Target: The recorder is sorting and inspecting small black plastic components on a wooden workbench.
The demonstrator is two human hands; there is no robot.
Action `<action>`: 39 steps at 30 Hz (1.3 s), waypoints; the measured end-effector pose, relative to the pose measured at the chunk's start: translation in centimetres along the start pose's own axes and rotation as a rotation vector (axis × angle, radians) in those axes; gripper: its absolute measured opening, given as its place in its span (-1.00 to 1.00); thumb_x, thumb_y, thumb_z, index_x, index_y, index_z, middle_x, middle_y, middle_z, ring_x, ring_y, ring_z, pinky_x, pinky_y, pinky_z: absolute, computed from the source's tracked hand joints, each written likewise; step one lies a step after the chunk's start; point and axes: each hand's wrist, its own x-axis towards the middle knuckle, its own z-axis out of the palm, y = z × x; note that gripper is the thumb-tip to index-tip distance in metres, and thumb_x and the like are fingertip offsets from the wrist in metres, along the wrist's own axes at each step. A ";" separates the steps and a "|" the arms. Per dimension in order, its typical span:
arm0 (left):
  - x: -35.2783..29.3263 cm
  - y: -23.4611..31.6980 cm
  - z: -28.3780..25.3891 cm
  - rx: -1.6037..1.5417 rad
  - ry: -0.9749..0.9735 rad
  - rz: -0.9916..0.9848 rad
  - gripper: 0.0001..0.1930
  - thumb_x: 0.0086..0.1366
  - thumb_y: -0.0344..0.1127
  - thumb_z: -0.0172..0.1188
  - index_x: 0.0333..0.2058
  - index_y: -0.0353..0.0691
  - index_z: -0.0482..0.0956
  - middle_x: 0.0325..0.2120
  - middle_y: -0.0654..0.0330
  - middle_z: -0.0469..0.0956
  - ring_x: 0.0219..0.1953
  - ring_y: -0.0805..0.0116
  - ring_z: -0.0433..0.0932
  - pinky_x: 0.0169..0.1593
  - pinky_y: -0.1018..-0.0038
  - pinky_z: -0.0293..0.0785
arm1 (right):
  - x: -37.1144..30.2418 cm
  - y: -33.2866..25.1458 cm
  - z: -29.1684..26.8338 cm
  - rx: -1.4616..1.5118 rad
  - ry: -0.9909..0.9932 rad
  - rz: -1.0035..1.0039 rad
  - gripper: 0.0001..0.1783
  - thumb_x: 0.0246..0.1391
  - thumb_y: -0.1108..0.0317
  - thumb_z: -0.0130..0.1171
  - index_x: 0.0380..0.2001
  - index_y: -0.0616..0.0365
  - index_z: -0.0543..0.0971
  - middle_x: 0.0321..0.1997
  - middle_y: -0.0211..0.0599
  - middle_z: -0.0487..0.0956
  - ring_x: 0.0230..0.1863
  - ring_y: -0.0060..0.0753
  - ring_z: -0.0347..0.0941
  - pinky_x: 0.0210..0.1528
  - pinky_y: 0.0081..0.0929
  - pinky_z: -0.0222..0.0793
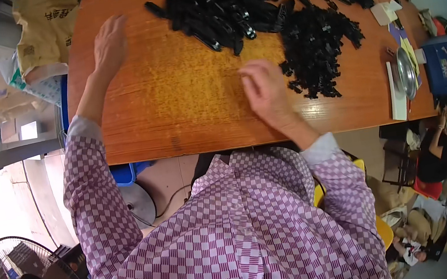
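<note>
- Small black pieces (316, 49) lie heaped at the right of the surface (184, 102), near the right hand (266, 88); long black pieces (228, 10) are piled beyond them.
- Step in hand, as I judge it: between pickups, nothing visibly held; taking a small piece would call for a short rightward reach and a fingertip pinch.
- Right grip: curled, fingertips unclear, so I cannot tell apart from together; left hand (110, 44): blurred, likewise.
- Count: two kinds of piece, too overlapped to number singly; one metal bowl (407, 74).

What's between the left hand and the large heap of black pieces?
In the head view, only wooden tabletop shows between the left hand and the heap of black pieces.
</note>
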 end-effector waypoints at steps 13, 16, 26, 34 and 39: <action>5.1 2.5 1.3 0.004 -0.274 0.136 -0.79 0.22 -0.45 0.06 -0.15 -0.15 0.40 -0.11 0.15 0.38 0.01 0.11 0.37 0.00 0.23 0.36 | 2.3 7.8 -9.1 -0.365 -0.583 -0.182 -0.87 -0.08 0.54 0.18 -0.39 0.18 0.50 -0.33 -0.32 0.40 -0.21 -0.25 0.35 -0.17 -0.37 0.28; 4.4 2.5 0.9 0.021 -0.152 0.233 -0.81 0.23 -0.43 0.08 -0.17 -0.15 0.40 -0.18 0.15 0.42 -0.07 0.08 0.42 -0.07 0.19 0.38 | 3.2 8.2 -8.9 -0.306 -0.683 -0.168 -0.89 -0.08 0.52 0.18 -0.42 0.19 0.49 -0.34 -0.28 0.39 -0.21 -0.19 0.37 -0.19 -0.35 0.33; -2.3 15.2 -2.8 -1.720 -0.210 -0.736 -0.85 0.34 -0.28 0.06 -0.23 -0.22 0.48 -0.29 0.19 0.57 -0.25 0.35 0.57 -0.16 0.41 0.55 | 2.2 5.1 -8.5 0.738 -0.284 0.766 -0.93 0.18 0.42 0.10 -0.31 0.18 0.51 -0.35 -0.38 0.57 -0.35 -0.59 0.50 -0.30 -0.65 0.40; -6.2 26.4 -5.5 -2.401 -0.285 -0.770 -0.91 0.35 -0.33 0.04 -0.25 -0.19 0.43 -0.22 0.14 0.58 -0.22 0.35 0.60 -0.16 0.42 0.58 | -0.5 -0.5 -8.0 0.984 -0.180 0.850 -0.93 0.12 0.50 0.12 -0.29 0.18 0.50 -0.40 -0.41 0.55 -0.39 -0.57 0.49 -0.33 -0.62 0.41; -7.2 28.0 -5.0 -2.472 -0.296 -0.713 -0.92 0.37 -0.33 0.02 -0.21 -0.13 0.45 -0.17 0.17 0.56 -0.14 0.35 0.59 -0.10 0.43 0.55 | -2.0 -2.3 -7.9 0.987 -0.139 0.852 -0.97 0.12 0.50 0.12 -0.34 0.16 0.50 -0.40 -0.44 0.53 -0.42 -0.61 0.45 -0.34 -0.64 0.36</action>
